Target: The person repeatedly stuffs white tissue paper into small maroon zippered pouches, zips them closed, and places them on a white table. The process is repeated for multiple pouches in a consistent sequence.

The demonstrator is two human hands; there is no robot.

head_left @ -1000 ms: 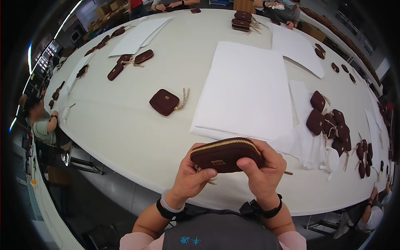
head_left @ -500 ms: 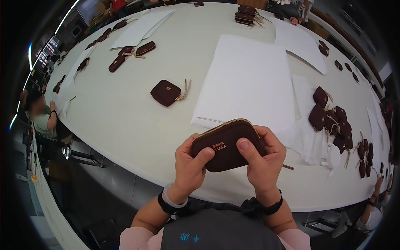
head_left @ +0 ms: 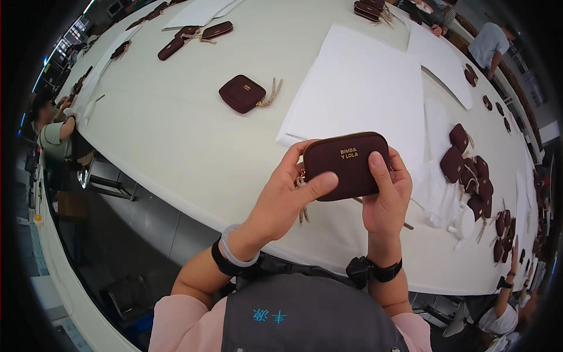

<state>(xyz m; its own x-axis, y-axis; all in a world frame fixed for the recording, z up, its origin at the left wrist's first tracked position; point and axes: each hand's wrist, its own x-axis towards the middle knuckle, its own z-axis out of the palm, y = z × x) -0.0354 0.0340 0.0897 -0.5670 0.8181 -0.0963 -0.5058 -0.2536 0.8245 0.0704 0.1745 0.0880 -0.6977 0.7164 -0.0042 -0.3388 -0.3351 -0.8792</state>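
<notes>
Between my two hands, above the near edge of the table, is a dark burgundy zip purse with gold lettering on its front. My right hand grips its right side, thumb on the front face and fingers behind. At the left side, my left hand supports it with the fingers behind and the thumb over the lower left front. A beige braided cord hangs from the zip end beside my left fingers. Another burgundy purse with a beige cord pull lies flat on the table ahead.
White paper sheets cover the table's middle. To the right lie a pile of burgundy purses, crumpled white tissue and a white tape roll. More purses sit far left. Other people work around the table's edges.
The purse has moved up and slightly right with my hands. It has turned, so its front faces me more squarely, and the cord at its left end now shows.
</notes>
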